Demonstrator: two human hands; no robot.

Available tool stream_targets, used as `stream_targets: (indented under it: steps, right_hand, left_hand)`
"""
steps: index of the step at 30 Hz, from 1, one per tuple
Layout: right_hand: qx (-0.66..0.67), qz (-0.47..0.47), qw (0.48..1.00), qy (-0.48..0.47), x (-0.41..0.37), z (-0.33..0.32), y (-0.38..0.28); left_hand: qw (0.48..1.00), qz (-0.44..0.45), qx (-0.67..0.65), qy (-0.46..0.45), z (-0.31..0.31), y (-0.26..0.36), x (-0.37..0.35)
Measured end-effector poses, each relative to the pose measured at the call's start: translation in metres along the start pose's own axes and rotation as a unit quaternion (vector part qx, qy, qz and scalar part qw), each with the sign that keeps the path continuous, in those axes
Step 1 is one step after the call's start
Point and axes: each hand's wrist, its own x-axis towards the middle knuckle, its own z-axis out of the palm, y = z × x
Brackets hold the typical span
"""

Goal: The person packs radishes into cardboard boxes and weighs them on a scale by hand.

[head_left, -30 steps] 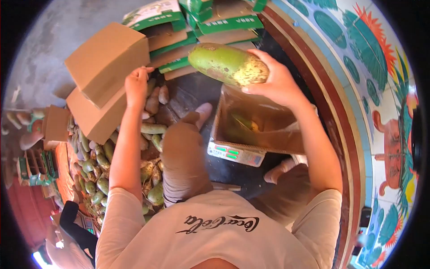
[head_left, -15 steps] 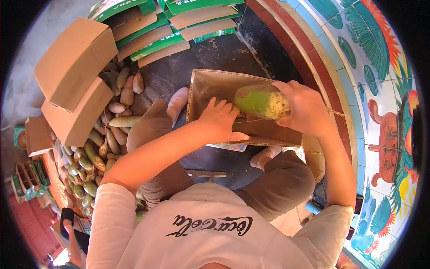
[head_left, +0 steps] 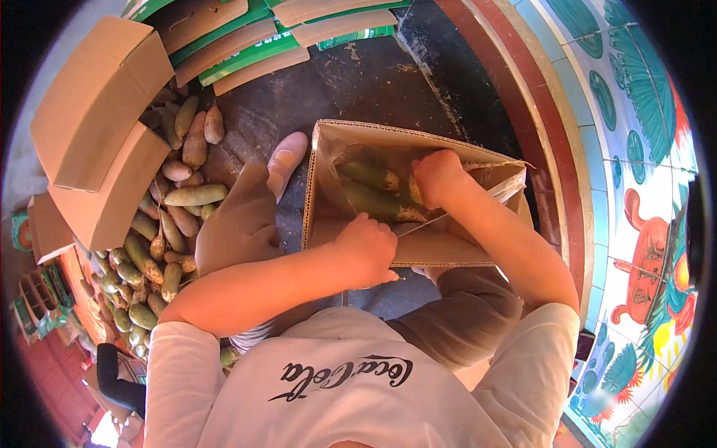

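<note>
An open cardboard box (head_left: 448, 256) stands between my knees, lined with clear plastic (head_left: 508, 188). Several green radishes (head_left: 370, 201) lie inside it, their pale ends toward the right. My right hand (head_left: 441, 179) reaches down into the box, fingers curled round the pale end of a green radish (head_left: 414, 191); most of that radish is hidden. At the box's near side my left hand (head_left: 367, 250) is closed on the edge of the plastic liner, its thumb outside the near wall.
Left of my leg lies a large pile of radishes (head_left: 142, 276). Brown cardboard boxes (head_left: 101, 104) stand beside it, and green cartons (head_left: 254, 56) are stacked at the back. A painted tile wall (head_left: 635, 224) runs along the right. Another person's dark sleeve (head_left: 116, 377) shows lower left.
My right hand has lowered the radish from above the box's rim down inside. My left hand has moved from lying spread over the box to gripping the liner at the near side.
</note>
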Motion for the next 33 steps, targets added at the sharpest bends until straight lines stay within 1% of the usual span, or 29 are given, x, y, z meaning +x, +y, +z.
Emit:
stream_targets:
  steps: [2,5,7,9,11,12,13,14,15,17,18,19,20,21,22,23,26,29,30,32,33]
  right_hand:
    - [-0.075,0.037,0.994,-0.068,0.028,0.016,-0.007]
    - [-0.122,0.054,0.979,-0.154,0.03,0.004,-0.02]
    - [-0.192,0.048,0.964,-0.18,0.066,0.037,-0.029]
    - [-0.223,0.004,0.962,-0.155,0.073,0.041,-0.033]
    - [-0.215,-0.081,0.97,-0.079,0.058,0.016,-0.043]
    - [-0.19,-0.158,0.968,0.045,0.056,0.017,-0.044]
    - [-0.16,-0.231,0.945,0.168,0.053,0.017,-0.046]
    - [-0.125,-0.298,0.901,0.288,0.051,0.018,-0.046]
    - [-0.052,-0.315,0.879,0.355,0.046,0.012,-0.045]
    - [0.097,-0.34,0.805,0.476,0.033,0.003,-0.042]
    - [0.143,-0.27,0.855,0.419,0.023,0.0,-0.039]
    - [0.185,-0.197,0.894,0.357,0.011,0.001,-0.032]
    - [0.226,-0.122,0.922,0.291,0.004,0.004,-0.025]
    - [0.192,-0.075,0.959,0.195,0.007,0.009,-0.018]
    - [0.156,-0.025,0.983,0.097,0.017,0.018,-0.011]
    - [0.12,0.026,0.992,-0.002,0.026,0.029,-0.007]
    - [0.185,0.008,0.98,0.07,0.058,0.061,-0.008]
    - [0.225,0.004,0.973,0.051,0.09,0.072,-0.019]
    - [0.256,-0.005,0.964,0.078,0.096,0.078,-0.022]
    - [0.316,-0.024,0.939,0.13,0.103,0.089,-0.024]
    - [0.306,-0.047,0.941,0.139,0.101,0.088,-0.024]
  left_hand:
    - [1.0,-0.004,-0.003,0.007,0.0,0.002,0.0]
    - [1.0,-0.008,-0.014,0.011,0.0,0.002,0.001]
    - [1.0,-0.008,-0.01,0.012,0.003,0.002,0.002]
    - [1.0,-0.005,0.011,0.015,0.006,0.002,0.005]
    - [0.999,-0.005,-0.009,0.038,0.005,0.003,0.005]
    - [0.999,-0.006,-0.019,0.05,0.005,0.002,0.006]
    - [0.999,-0.007,-0.009,0.036,0.005,0.002,0.006]
    - [1.0,-0.007,0.001,0.022,0.005,0.002,0.006]
    - [1.0,-0.006,0.012,0.009,0.005,0.002,0.006]
    - [1.0,-0.004,0.012,0.026,0.004,0.002,0.005]
    - [0.999,-0.004,0.012,0.035,0.004,0.002,0.005]
    - [0.999,-0.002,0.019,0.044,0.005,0.001,0.004]
    - [0.998,0.0,0.025,0.052,0.008,0.001,0.005]
    - [0.998,0.0,0.031,0.061,0.01,0.002,0.005]
    - [0.998,-0.001,0.032,0.059,0.011,0.002,0.005]
    - [0.998,-0.001,0.034,0.057,0.01,0.002,0.005]
    - [0.998,-0.003,0.037,0.041,0.006,0.004,0.006]
    - [0.999,-0.001,0.035,0.028,0.002,0.005,0.005]
    - [0.999,0.0,0.035,0.026,0.002,0.004,0.005]
    - [0.998,0.004,0.026,0.058,0.007,0.003,0.007]
    - [0.997,0.006,0.02,0.075,0.009,0.003,0.007]
